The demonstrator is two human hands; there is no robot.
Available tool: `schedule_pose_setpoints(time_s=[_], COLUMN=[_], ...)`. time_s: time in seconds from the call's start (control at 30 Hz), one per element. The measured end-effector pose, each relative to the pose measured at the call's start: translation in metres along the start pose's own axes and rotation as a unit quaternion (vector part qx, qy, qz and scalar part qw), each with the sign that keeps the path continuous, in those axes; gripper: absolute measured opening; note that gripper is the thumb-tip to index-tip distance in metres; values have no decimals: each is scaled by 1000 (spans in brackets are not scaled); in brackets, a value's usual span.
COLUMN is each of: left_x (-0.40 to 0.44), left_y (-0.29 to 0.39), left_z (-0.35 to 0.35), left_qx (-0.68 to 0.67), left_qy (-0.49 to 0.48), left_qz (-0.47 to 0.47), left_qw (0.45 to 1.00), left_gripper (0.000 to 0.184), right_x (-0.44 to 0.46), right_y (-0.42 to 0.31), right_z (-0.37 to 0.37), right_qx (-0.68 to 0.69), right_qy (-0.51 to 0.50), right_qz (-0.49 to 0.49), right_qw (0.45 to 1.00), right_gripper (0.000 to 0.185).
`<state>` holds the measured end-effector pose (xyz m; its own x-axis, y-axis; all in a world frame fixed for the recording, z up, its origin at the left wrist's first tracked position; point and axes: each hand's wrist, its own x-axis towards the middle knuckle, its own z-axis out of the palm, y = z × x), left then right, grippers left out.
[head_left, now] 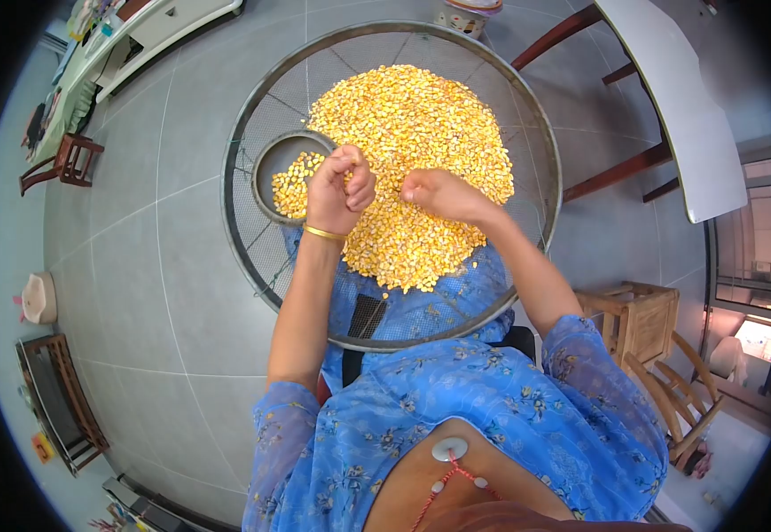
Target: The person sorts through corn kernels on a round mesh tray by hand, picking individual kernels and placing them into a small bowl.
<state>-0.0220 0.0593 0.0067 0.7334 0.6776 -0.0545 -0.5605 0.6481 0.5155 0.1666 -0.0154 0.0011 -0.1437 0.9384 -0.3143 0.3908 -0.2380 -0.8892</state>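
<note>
A large round mesh sieve (230, 191) rests over my lap, with a wide heap of yellow corn kernels (412, 115) spread on it. My left hand (341, 191), a gold bangle on its wrist, is closed at the right side of a small round bowl (277, 160). That bowl stands on the mesh and holds some loose kernels. Over the middle of the heap, my right hand (438, 193) has its fingers curled together, a little apart from the left. Whatever either hand holds is hidden by the fingers.
A white-topped table (696, 115) with dark red legs stands at the right. Wooden chairs (638, 315) are near my right side. A lidded bucket (468, 18) sits beyond the sieve, and a small brown stool (70, 162) is at the far left on grey floor tiles.
</note>
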Motion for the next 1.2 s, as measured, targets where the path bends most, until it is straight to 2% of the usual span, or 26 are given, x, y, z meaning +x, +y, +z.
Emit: schedule_pose_setpoints(time_s=[0.03,0.1,0.17,0.23,0.33,0.4,0.43,0.5,0.53,0.57,0.6,0.63,0.67,0.7,0.73,0.77,0.83,0.9,0.97,1.0,1.2], left_x=[0,0,-1,-2,-3,-1,-2,-3,-3,-3,-2,-1,1,1,-1,-3,-7,-7,-7,-8,-9], left_y=[1,1,1,2,2,2,2,0,-1,-4,-7,-17,-31,-39,-43,-47,-54,-60,-72,-75,-80], left_z=[-3,-6,-6,-3,-1,-3,-2,-1,2,5,9,5,-4,-1,0,1,8,10,5,3,2], left_qx=[-1,-62,-67,-71,-39,-25,-26,94,95,251,401,402,527,637,731,731,850,861,908,916,917], left_qy=[1,-41,-50,-60,-18,14,13,55,55,70,84,82,48,13,28,28,33,-5,-41,-56,-37], left_qz=[1,11,16,21,34,12,12,-19,-19,-35,-51,-52,31,114,90,89,38,23,-7,1,17], left_qw=[1000,997,996,995,999,1000,1000,994,994,965,911,910,848,762,676,676,525,508,417,397,396], left_gripper=[14,15,15,15,22,28,28,30,30,27,24,24,22,21,18,18,16,13,11,11,14], right_x=[-1,0,0,-1,-1,1,3,6,-3,-4,-5,-5,-5,-6,-7,-8,-4,-1,-2,-3,-5], right_y=[1,0,-2,-4,-2,8,10,11,-16,-12,-7,-5,-4,-6,-10,-11,-4,1,1,0,-2], right_z=[4,11,21,28,28,20,13,1,-10,-16,-26,-32,-34,-35,-36,-36,-36,-35,-35,-35,-33], right_qx=[-113,-155,-322,-344,-355,-257,-258,9,164,164,329,483,554,555,578,600,607,609,594,578,553], right_qy=[-4,-18,-46,-51,-48,1,2,-8,-36,-35,-62,-86,-110,-109,-76,-44,-39,-45,-34,-23,-1], right_qz=[4,-14,42,44,41,-14,-14,-12,64,63,25,-14,-52,-53,-44,-36,-27,-49,-43,-36,-17], right_qw=[994,988,945,937,933,966,966,1000,984,984,942,871,824,823,811,798,793,791,802,815,833], right_gripper=[21,22,23,24,23,21,21,19,15,15,14,13,15,15,17,19,24,31,33,35,31])
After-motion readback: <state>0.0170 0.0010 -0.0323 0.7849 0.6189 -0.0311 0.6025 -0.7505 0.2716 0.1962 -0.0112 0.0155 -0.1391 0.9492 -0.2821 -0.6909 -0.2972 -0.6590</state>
